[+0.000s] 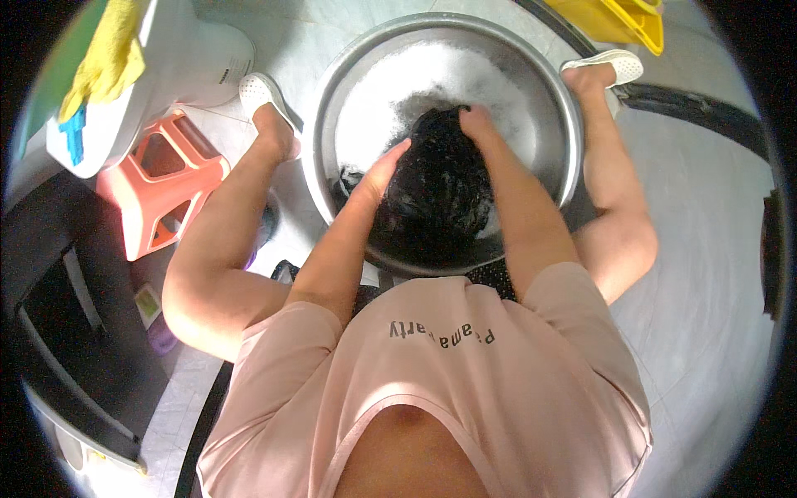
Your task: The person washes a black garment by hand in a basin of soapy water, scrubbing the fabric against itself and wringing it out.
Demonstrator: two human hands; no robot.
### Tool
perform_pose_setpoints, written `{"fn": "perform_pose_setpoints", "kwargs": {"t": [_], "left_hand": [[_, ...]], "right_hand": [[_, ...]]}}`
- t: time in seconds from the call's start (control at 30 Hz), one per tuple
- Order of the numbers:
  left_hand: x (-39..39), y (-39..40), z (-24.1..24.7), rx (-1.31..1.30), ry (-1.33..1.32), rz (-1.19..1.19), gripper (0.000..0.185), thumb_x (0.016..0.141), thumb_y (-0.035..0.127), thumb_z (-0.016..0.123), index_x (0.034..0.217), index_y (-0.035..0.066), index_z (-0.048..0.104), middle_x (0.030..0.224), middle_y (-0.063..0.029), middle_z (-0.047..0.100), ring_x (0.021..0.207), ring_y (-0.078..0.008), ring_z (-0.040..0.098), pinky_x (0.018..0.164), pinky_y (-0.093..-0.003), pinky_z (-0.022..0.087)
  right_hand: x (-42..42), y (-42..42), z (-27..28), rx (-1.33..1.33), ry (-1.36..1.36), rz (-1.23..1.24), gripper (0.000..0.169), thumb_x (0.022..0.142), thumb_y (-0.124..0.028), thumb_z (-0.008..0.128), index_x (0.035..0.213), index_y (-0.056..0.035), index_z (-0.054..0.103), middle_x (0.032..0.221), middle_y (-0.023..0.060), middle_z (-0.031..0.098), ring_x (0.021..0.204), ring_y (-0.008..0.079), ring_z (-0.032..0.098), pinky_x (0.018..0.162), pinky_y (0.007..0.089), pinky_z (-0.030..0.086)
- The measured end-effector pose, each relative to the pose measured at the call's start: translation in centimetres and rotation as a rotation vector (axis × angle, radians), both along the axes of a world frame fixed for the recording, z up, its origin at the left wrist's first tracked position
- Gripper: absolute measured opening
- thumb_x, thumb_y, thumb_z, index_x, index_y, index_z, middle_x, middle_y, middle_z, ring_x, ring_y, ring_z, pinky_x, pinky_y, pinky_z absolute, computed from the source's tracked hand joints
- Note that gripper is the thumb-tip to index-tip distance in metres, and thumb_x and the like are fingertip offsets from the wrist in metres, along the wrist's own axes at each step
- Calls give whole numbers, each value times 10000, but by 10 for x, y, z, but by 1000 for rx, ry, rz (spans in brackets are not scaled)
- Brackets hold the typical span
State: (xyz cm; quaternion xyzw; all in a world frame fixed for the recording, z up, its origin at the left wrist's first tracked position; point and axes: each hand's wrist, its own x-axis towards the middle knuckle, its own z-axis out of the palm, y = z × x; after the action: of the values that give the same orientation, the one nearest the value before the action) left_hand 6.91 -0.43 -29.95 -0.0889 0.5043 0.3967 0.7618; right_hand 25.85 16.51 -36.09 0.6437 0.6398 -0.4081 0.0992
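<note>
A wide metal basin [320, 124] stands on the floor between my legs, with white foam [373, 93] across its far half. Wet black cloth [439, 180] is bunched in the middle and near side of it. My right hand [476, 121] grips the far right edge of the cloth, its fingers partly hidden. At the cloth's left edge is my left hand [385, 167], thumb extended along it; the other fingers are out of sight, so its grip is unclear. A smaller dark piece of cloth [352, 178] shows by the basin's left wall.
An orange plastic stool [140, 193] lies on its side at the left, near a white fixture [212, 62]. A yellow cloth [109, 56] and a blue object [73, 137] hang there. Yellow plastic [613, 22] and a black hose-like strip [697, 112] lie at the far right.
</note>
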Motion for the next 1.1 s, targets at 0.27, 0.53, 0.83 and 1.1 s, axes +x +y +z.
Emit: {"fn": "perform_pose_setpoints", "kwargs": {"t": [0.27, 0.53, 0.83, 1.1], "left_hand": [[20, -10, 59, 151, 1114, -339, 601, 893, 511, 489, 927, -63, 664, 857, -172, 686, 827, -308, 658, 808, -406, 486], [27, -38, 132, 232, -387, 193, 874, 872, 713, 226, 1355, 9, 412, 1334, -282, 451, 1223, -362, 472, 1041, -509, 341], [76, -21, 157, 300, -187, 568, 302, 973, 290, 429, 1070, 42, 571, 972, -120, 634, 852, -237, 627, 751, -372, 535], [68, -23, 172, 156, -242, 515, 329, 952, 309, 383, 993, 60, 594, 961, -122, 625, 890, -266, 603, 806, -399, 504]], "right_hand": [[20, -42, 173, -255, 975, -597, 266, 882, -171, 528, 1060, 7, 614, 967, 109, 637, 825, 188, 615, 715, 318, 501], [-18, -184, 309, 231, 803, 249, 231, 822, -220, 609, 895, -1, 616, 879, 178, 621, 803, 323, 609, 731, 397, 469], [-45, -140, 271, 536, 116, 136, 334, 853, -319, 538, 840, -15, 675, 827, 208, 657, 803, 378, 631, 731, 461, 495], [-34, -175, 288, 712, 272, 283, 324, 816, -354, 575, 762, -43, 649, 778, 211, 635, 747, 401, 613, 690, 491, 485]]}}
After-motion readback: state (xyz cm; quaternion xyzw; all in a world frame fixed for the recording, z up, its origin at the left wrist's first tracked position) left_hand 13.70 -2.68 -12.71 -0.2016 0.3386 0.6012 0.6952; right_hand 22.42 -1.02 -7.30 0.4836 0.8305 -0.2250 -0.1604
